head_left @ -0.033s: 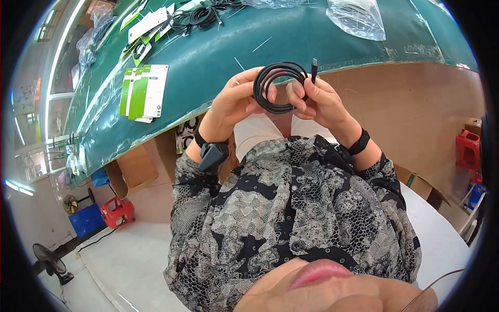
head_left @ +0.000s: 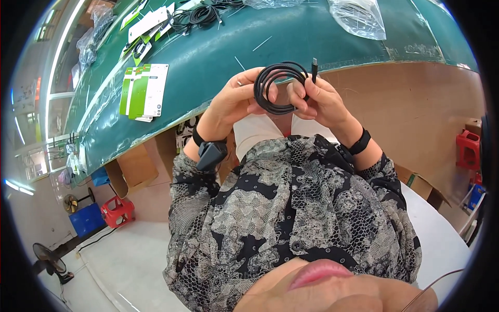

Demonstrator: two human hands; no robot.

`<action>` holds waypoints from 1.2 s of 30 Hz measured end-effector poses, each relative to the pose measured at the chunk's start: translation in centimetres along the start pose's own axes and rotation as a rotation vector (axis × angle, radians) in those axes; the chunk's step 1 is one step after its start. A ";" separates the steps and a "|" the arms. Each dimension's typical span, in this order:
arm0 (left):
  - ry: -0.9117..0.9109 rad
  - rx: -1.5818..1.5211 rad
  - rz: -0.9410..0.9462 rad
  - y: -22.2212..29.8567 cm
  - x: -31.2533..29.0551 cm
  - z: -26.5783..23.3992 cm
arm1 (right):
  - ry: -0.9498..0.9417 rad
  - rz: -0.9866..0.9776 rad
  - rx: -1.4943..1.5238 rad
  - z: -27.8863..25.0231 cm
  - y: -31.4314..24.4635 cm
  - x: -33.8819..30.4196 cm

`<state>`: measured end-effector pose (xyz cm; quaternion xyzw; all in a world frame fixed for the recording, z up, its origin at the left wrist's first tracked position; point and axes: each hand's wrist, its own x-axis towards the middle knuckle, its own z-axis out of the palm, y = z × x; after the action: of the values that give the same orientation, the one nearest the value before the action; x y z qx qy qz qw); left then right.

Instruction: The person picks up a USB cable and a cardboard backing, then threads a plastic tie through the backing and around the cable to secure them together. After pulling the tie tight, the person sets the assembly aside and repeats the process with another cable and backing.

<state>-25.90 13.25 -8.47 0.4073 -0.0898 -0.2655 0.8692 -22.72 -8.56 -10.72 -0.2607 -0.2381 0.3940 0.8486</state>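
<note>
the largest thing i see from my remote seat is the green table [head_left: 208, 65]; its near edge bends through the view and passes behind the hands. on the right, just inside this near edge, lies a clear plastic bag [head_left: 358, 18] with looped content. toward the left side of the surface, well apart from the near edge, black cables [head_left: 202, 15] rest in coils beside flat packages [head_left: 150, 25]. between these and the near edge is a stack of green and white cards [head_left: 139, 96] — they overlap like a small fan, perhaps so that each one is easy to pick.

the left hand [head_left: 236, 96] is curved around the left side of the black cable coil [head_left: 260, 89], fingers partly closed; i think this serves to hold the rings together. the right hand [head_left: 325, 104] is more closed, thumb against fingers, pinching the right side. so the coil is in the air between both hands, by the near edge. the smallest is the plug [head_left: 314, 70], upright above the right thumb — pinched below, i suppose, so the end does not slip. how hard the fingers press, i cannot tell.
</note>
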 end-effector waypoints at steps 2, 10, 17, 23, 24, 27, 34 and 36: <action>-0.008 0.010 -0.064 0.3 -0.8 0.1 | -0.019 0.040 -0.018 0.0 -0.2 -0.3; 0.032 0.181 -0.365 1.8 -1.1 1.0 | -0.075 0.204 -0.237 0.9 -1.1 -1.0; 0.007 0.336 -0.470 2.2 -1.1 2.4 | -0.217 0.365 -0.348 0.8 -1.5 -1.4; 0.222 -0.006 -0.187 -0.7 0.0 0.2 | 0.099 0.099 -0.023 -0.2 -1.0 -0.6; 0.235 -0.098 -0.146 -1.5 0.1 0.4 | 0.115 0.052 0.023 0.2 -0.6 -0.5; 0.269 0.079 0.066 -4.1 1.1 1.7 | 0.155 -0.030 0.055 0.6 0.3 0.0; 0.440 0.087 0.221 -4.0 2.2 1.3 | 0.426 -0.046 -0.014 -0.8 1.9 0.1; 0.495 0.128 0.074 -4.3 1.8 1.0 | 0.476 -0.074 -0.317 -0.9 2.8 -0.4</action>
<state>-26.40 9.32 -11.17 0.5106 0.0942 -0.1194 0.8463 -23.92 -7.56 -13.23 -0.4664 -0.1002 0.2483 0.8431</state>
